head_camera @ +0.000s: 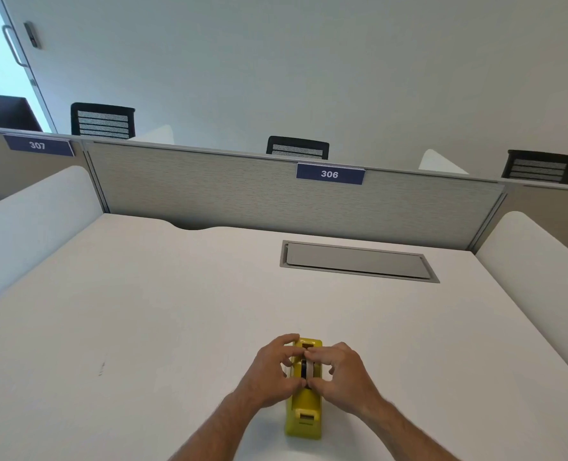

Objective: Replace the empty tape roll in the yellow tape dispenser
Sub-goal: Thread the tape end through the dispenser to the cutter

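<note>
Near the front edge of the white surface [143,311], the yellow tape dispenser [304,410] is flanked by both hands. The left hand [272,374] and right hand [340,372] are pinched on the roll [305,367] in its cradle. A heavy, stable base and a light, stiff roll are judged likely; the roll's rim is best gripped.

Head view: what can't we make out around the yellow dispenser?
- Roll in the yellow tape dispenser: mostly hidden by the fingers of the left hand and right hand; empty or full unclear.
- Cutter end: too small to read.
- Spare roll: none in view.
- Forearms: cut off by the bottom edge.
</note>
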The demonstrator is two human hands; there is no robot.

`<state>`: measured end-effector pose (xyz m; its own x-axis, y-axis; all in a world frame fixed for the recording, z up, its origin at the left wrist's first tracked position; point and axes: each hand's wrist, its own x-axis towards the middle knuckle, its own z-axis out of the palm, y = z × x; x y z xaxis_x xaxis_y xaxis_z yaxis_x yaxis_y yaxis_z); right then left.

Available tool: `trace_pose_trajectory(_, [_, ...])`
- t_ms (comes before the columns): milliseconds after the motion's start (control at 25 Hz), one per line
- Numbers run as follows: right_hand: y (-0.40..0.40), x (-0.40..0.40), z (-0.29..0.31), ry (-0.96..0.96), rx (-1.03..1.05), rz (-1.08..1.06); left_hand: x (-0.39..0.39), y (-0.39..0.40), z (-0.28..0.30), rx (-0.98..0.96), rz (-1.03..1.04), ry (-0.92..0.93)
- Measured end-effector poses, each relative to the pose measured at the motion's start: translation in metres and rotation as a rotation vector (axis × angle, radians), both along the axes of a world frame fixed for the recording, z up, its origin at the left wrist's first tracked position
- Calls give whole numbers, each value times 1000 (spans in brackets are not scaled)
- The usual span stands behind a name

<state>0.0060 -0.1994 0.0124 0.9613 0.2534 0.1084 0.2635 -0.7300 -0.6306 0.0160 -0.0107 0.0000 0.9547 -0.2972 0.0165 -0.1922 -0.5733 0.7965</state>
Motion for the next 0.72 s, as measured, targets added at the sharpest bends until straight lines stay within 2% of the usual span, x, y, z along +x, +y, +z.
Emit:
trace_pose_trajectory(440, [-1, 6, 10, 2, 66, -11, 3, -1, 1, 31, -18, -15])
trace_pose_trajectory(720, [-2, 8, 18, -33, 32, 34, 5, -1, 1, 23, -19, -26])
